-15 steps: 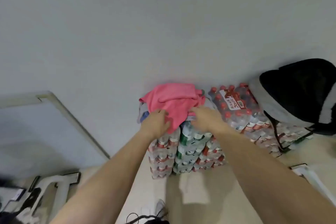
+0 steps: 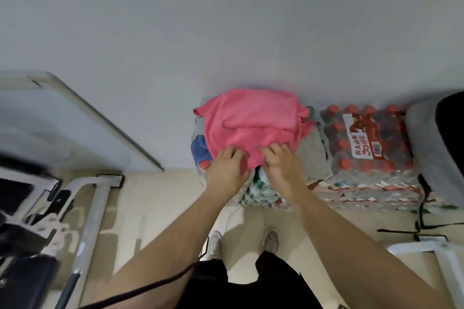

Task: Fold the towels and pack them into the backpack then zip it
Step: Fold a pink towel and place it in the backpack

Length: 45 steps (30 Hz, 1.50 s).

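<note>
Backpack [image 2: 426, 148]: far right, beside the shrink-wrapped water-bottle packs [image 2: 371, 143]; interior not visible.
Pink towel [image 2: 251, 120]: crumpled atop the left bottle stack, unfolded.
Left hand [image 2: 227, 170] and right hand [image 2: 282, 165]: fingers curled into the towel's near edge, gripping it.
Blue towel [image 2: 198, 150]: peeks out underneath.
Step, as judged: starting the first fold.
Next: lift it, spread it out, find the corners.

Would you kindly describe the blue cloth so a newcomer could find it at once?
Find the shrink-wrapped bottle packs stacked against the white wall. A crumpled pink towel lies on the left stack. The blue cloth peeks out under its left edge, just beyond the left hand, the only blue among pink fabric and red caps.
</note>
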Available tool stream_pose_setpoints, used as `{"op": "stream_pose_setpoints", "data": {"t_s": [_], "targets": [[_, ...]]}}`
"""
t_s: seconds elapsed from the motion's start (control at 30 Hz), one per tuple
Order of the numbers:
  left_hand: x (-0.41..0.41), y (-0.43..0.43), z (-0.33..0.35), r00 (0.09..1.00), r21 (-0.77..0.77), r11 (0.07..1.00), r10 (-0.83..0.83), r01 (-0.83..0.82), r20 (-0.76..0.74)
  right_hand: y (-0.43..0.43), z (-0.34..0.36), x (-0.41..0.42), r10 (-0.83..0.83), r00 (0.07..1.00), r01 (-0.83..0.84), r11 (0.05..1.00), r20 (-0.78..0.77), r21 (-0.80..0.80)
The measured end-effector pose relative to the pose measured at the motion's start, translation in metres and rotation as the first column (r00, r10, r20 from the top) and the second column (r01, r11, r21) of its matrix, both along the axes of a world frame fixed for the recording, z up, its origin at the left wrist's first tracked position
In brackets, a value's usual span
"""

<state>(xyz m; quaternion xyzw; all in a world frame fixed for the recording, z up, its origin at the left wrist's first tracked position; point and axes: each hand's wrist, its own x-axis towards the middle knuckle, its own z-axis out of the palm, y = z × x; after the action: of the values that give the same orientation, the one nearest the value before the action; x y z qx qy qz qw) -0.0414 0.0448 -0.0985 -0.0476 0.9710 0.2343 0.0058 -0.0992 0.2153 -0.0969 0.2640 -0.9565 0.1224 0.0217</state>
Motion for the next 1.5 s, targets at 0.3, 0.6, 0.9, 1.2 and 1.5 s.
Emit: {"op": "stream_pose_setpoints", "data": {"t_s": [0.3, 0.6, 0.9, 1.2, 1.5], "targets": [[0.003, 0.038, 0.004, 0.982, -0.101, 0.978, 0.178, -0.184, -0.066, 0.007, 0.024, -0.025, 0.191, 0.975, -0.200, 0.976, -0.112, -0.082], [-0.040, -0.005, 0.087, 0.958, 0.076, 0.973, 0.229, -0.219, -0.175, -0.007, 0.092, -0.073, 0.256, 0.961, -0.236, 0.957, 0.108, -0.166], [-0.097, -0.066, 0.169, 0.903, 0.004, 0.982, 0.178, -0.191, -0.391, -0.025, 0.148, -0.116, 0.258, 0.963, -0.233, 0.944, 0.083, -0.234], [-0.134, -0.122, 0.215, 0.822, 0.049, 0.926, 0.356, -0.374, -0.446, 0.020, 0.191, -0.159, 0.128, 0.988, -0.091, 0.932, 0.084, -0.351], [-0.155, -0.119, 0.308, 0.646, 0.303, 0.915, 0.403, -0.267, -0.648, 0.025, 0.322, -0.204, 0.012, 0.994, -0.078, 0.770, -0.108, -0.633]]}}
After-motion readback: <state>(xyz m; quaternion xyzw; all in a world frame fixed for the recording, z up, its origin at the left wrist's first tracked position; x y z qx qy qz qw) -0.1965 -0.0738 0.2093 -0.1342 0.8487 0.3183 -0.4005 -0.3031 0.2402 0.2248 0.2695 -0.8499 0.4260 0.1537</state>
